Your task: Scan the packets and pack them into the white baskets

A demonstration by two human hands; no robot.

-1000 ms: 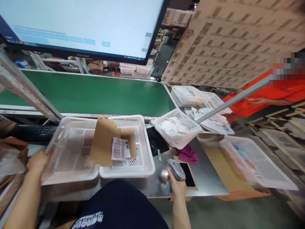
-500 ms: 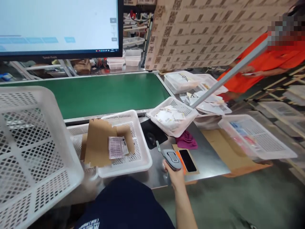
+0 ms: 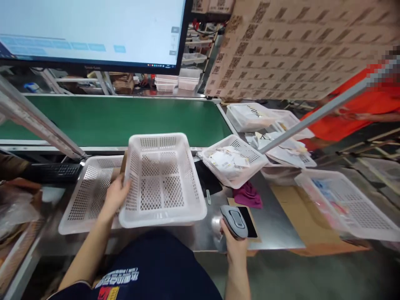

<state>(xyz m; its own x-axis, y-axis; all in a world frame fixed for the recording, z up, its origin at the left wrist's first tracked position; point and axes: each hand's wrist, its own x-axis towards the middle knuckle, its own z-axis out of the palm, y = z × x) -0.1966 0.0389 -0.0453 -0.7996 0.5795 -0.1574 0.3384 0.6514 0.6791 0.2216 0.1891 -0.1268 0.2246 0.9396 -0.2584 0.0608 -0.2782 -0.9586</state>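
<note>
Left hand hooked on the left wall of a white perforated basket, which sits in front of the body with its lattice floor in view; a side hold presumably lets one hand steer it. Whether the basket bears on something below or is held just above, cannot tell. Right hand wrapped round the handle of a grey handheld scanner; that hold probably leaves the head unobstructed. Second basket just to the left, partly behind the left forearm; a sliver of brown cardboard shows between the two. Right of these, a skewed basket of paper slips, likely set there to be within arm's reach. Black phone on a card sheet beside the scanner, purple cloth behind. Table grey, metallic, with a dull shine. Beyond it a green conveyor belt, a large monitor overhead, a keyboard far left. Board of printed codes upper right, angled perhaps for easy reading; past it, a person in orange, partly crossed by a metal pole
</note>
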